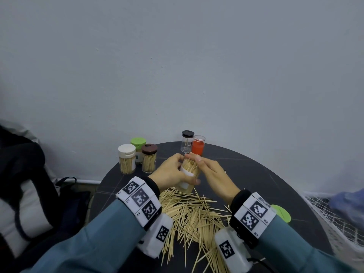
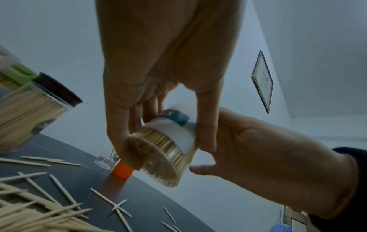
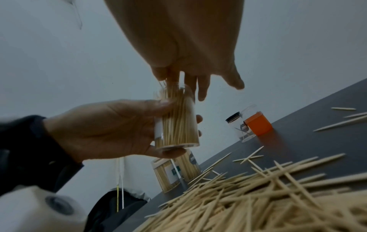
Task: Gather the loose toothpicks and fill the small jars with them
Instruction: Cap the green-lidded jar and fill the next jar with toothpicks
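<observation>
My left hand [image 1: 169,172] wraps its curled fingers and thumb round one clear jar [image 1: 190,175], held up off the dark round table [image 1: 262,174], lid off and packed with toothpicks whose tips stand out of the mouth. My right hand [image 1: 213,174] reaches over that mouth with straight fingers [image 3: 200,87], spread and relaxed, touching the toothpick tips and gripping nothing.

Counting jars, I see six. One is in my grip. Three capped ones stand together at the far left of the table, full of toothpicks: a white-lidded jar [image 1: 127,158], a green-lidded jar [image 1: 138,148] and a brown-lidded jar [image 1: 149,157]. Two more stand side by side at the far edge: a black-lidded jar [image 1: 187,141], nearly empty with a few toothpicks inside, and an orange jar [image 1: 198,145].

One green lid [image 1: 281,213] lies alone by my right wrist. The loose toothpicks [image 1: 195,215] lie in one scattered heap between my wrists, too many to count.
</observation>
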Demonstrator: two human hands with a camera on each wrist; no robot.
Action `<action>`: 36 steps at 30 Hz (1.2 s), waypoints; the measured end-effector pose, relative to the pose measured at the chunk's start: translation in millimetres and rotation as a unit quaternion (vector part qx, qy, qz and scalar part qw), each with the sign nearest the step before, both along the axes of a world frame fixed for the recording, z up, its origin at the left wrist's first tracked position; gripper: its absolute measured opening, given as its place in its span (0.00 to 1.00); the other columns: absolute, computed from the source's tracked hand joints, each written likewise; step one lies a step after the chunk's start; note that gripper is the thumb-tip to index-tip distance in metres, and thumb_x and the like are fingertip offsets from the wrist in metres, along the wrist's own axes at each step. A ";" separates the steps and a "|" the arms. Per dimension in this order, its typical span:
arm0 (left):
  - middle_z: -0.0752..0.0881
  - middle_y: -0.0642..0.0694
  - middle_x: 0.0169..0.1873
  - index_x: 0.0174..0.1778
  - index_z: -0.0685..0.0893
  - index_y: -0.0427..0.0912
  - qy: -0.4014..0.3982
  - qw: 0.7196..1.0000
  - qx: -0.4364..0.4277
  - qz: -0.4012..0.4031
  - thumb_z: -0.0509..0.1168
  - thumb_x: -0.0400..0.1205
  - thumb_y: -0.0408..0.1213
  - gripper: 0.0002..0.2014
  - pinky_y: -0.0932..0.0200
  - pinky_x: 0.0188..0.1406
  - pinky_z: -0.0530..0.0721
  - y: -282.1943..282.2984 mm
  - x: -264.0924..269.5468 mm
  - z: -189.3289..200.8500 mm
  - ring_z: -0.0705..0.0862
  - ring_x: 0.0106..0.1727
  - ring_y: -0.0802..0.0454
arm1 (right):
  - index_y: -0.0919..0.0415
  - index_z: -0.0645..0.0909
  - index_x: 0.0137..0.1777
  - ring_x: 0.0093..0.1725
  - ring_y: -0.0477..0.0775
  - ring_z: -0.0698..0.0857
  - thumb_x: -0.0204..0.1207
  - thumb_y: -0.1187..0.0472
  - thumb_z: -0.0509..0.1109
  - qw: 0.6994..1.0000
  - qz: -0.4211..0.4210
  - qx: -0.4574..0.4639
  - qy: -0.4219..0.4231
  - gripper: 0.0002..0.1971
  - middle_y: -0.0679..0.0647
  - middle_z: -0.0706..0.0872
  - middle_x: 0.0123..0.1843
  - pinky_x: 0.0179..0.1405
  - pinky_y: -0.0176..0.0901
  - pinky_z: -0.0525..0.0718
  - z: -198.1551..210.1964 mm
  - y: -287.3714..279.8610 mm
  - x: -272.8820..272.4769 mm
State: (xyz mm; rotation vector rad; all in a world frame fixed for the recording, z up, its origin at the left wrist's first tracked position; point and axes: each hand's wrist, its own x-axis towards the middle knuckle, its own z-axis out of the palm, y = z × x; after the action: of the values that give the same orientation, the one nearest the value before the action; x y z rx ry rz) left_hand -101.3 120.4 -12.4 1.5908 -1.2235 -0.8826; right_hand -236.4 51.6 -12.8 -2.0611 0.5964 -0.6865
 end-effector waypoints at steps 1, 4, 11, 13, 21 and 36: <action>0.86 0.44 0.54 0.61 0.72 0.45 -0.002 1.000 0.003 -0.001 0.79 0.68 0.33 0.29 0.60 0.40 0.83 -0.2 -0.6 -0.2 0.86 0.53 0.50 | 0.47 0.71 0.74 0.78 0.45 0.67 0.84 0.47 0.49 1.000 0.003 -0.002 0.028 0.22 0.48 0.69 0.79 0.79 0.51 0.62 -1.1 0.1 1.5; 0.86 0.44 0.54 0.61 0.73 0.44 -0.015 1.000 0.003 -0.006 0.80 0.67 0.33 0.30 0.61 0.40 0.83 0.2 -0.8 0.7 0.86 0.53 0.50 | 0.43 0.59 0.80 0.81 0.44 0.58 0.84 0.44 0.48 0.998 -0.002 0.026 0.057 0.25 0.43 0.60 0.82 0.82 0.55 0.47 3.6 2.4 2.9; 0.86 0.45 0.53 0.58 0.73 0.46 -0.026 0.999 -0.017 -0.030 0.79 0.67 0.31 0.29 0.59 0.44 0.85 3.9 -2.8 5.7 0.85 0.51 0.51 | 0.46 0.54 0.81 0.79 0.45 0.59 0.86 0.48 0.42 0.991 0.004 0.106 0.088 0.23 0.46 0.63 0.80 0.74 0.29 0.51 13.2 2.4 -0.5; 0.86 0.45 0.53 0.59 0.73 0.46 -0.027 0.999 -0.016 -0.031 0.80 0.66 0.31 0.29 0.56 0.49 0.86 3.8 -2.0 5.6 0.86 0.53 0.50 | 0.41 0.55 0.79 0.82 0.48 0.54 0.85 0.46 0.39 0.990 -0.002 0.096 0.098 0.23 0.46 0.60 0.82 0.81 0.50 0.42 15.5 2.3 -4.6; 0.86 0.44 0.54 0.61 0.73 0.45 -0.036 0.999 -0.020 -0.029 0.80 0.66 0.31 0.31 0.56 0.50 0.86 5.4 -0.5 7.1 0.85 0.54 0.49 | 0.52 0.63 0.76 0.70 0.35 0.68 0.87 0.52 0.42 0.988 0.019 0.126 0.091 0.21 0.41 0.70 0.74 0.66 0.27 0.56 14.5 3.8 -1.6; 0.82 0.51 0.49 0.60 0.71 0.45 -0.007 0.995 -0.047 0.091 0.79 0.66 0.29 0.31 0.67 0.40 0.82 32.3 38.7 16.1 0.81 0.48 0.58 | 0.52 0.64 0.78 0.76 0.51 0.68 0.70 0.50 0.76 0.877 0.156 -0.173 0.422 0.37 0.50 0.68 0.78 0.73 0.45 0.66 1.3 12.2 33.2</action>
State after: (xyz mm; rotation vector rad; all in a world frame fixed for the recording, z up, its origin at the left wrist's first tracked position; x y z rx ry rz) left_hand -62.5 152.6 3.7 1.6072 -1.0936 -0.6894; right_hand -203.2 63.7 -11.5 -2.6938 0.6081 0.3759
